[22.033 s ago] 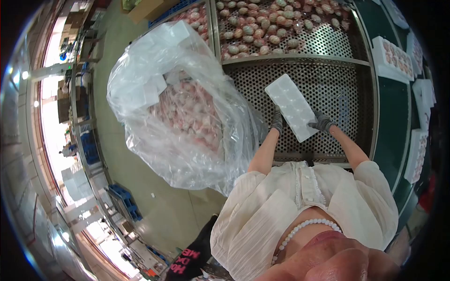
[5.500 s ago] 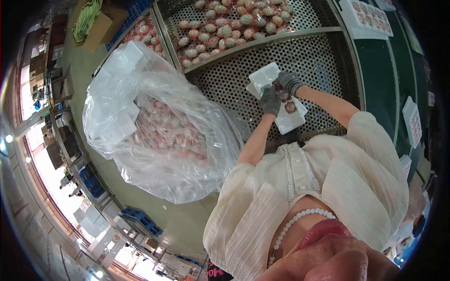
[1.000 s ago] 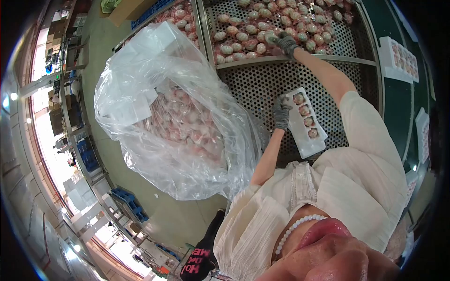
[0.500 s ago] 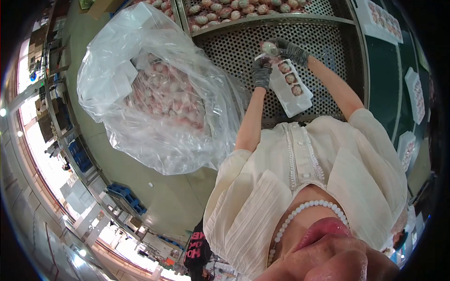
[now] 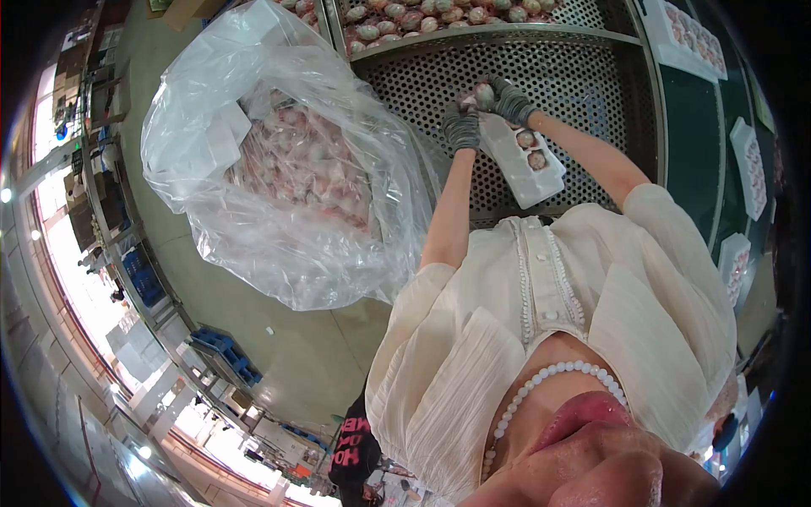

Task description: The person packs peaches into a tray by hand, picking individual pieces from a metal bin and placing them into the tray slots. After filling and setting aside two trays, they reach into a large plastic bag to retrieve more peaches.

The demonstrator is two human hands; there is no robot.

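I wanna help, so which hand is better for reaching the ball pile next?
Probably the right hand: it's farther forward, closer to the metal divider and the pile behind. The left hand is farther back, by the white tray. Both are at a ball.

Hard white light comes from the tall, pale window openings between eight and ten o'clock, burnt out to blankness. A small round ceiling lamp flares at eight. Glare streaks the crumpled clear plastic bag at ten, and the smooth olive-grey floor shines dully between seven and eight. Dimmer light reaches the dark perforated metal tray toward one. Fisheye distortion bends the edges, and black vignetting swallows the corners. Finger detail looks soft on the grey-gloved left hand and grey-gloved right hand.
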